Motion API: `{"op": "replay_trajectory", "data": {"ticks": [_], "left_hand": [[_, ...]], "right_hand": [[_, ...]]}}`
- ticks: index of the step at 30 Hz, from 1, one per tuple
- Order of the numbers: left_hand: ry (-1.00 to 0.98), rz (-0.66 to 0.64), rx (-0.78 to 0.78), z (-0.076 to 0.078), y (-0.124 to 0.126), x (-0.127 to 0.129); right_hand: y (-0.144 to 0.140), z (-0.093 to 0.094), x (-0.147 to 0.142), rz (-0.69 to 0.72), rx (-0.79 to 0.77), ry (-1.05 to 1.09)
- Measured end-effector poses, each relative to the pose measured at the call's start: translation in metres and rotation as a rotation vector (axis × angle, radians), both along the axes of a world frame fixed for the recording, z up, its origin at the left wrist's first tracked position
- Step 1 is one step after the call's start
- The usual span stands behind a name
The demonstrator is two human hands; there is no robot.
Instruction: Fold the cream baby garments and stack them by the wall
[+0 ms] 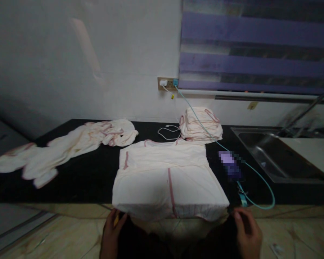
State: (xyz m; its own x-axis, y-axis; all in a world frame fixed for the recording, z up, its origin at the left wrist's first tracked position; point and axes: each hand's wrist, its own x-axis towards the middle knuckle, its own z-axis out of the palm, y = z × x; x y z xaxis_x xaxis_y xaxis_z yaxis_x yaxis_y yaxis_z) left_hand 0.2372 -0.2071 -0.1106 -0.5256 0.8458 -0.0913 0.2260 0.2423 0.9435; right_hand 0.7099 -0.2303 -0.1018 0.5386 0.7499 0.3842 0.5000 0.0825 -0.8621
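A white garment (156, 183) with pink trim lies spread flat on the black counter, its lower edge hanging over the front. My left hand (112, 233) is at its lower left corner, thumb and fingers apart with a gap between them. Close by the lower right corner is my right hand (247, 232), fingers loosely bent and holding nothing that I can see. Whether either hand touches the cloth is hard to make out in the dim light.
A crumpled heap of similar garments (78, 144) covers the counter's left side. Behind the spread garment stands a folded stack (201, 124). A phone, blurred out (230, 165), lies at right beside a teal cable (259, 174). Farther right is a metal sink (270, 153).
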Motion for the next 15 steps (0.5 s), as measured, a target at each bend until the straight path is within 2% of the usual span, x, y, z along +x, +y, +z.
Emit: {"op": "replay_trajectory", "data": {"ticks": [4,6,8,11,13,15], "left_hand": [[-0.013,-0.162,-0.029,0.005,0.024,0.002],[-0.012,-0.209,-0.111,0.007,0.025,0.003],[-0.007,-0.22,-0.188,0.005,0.022,0.007],[-0.034,-0.252,-0.301,-0.006,0.011,0.014],[-0.058,-0.283,-0.404,-0.021,0.002,0.016],[-0.068,-0.306,-0.477,-0.038,-0.007,0.015]], "right_hand": [[0.053,0.046,-0.013,0.12,0.032,0.069],[0.075,0.059,-0.017,0.134,-0.048,0.047],[0.087,0.065,-0.019,0.108,-0.105,0.058],[0.08,0.059,-0.025,0.057,-0.051,0.147],[0.061,0.044,-0.032,-0.046,0.078,0.219],[0.037,0.02,-0.038,-0.187,0.199,0.266]]}}
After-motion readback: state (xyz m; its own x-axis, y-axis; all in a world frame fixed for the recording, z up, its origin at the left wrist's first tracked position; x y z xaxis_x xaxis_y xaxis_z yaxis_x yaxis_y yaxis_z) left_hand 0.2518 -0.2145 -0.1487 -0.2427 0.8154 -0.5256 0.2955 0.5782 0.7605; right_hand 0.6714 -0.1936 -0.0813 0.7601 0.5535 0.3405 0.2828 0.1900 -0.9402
